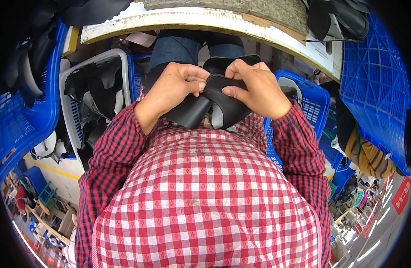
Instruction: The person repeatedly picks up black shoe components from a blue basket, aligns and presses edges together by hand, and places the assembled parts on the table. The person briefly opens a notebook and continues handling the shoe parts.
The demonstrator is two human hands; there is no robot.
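Note:
Over my lap I hold a black leather shoe upper [230,100] with a pale grey lining showing at its lower opening. My left hand [181,85] pinches its left edge near the middle, thumb and fingertips together. My right hand [254,87] grips the right side, thumb on the near face and fingers curled over the top. One black flap hangs toward the lower left, and another part sticks up beyond my fingers. What lies right between the fingertips is too small to make out.
A grey basket [65,89] of black leather pieces stands on my left, beside a blue crate [47,127]. To my right are a blue basket [321,96] and a tall blue crate [371,80]. The white-edged workbench [192,20] runs ahead, with black pieces [337,20] on it.

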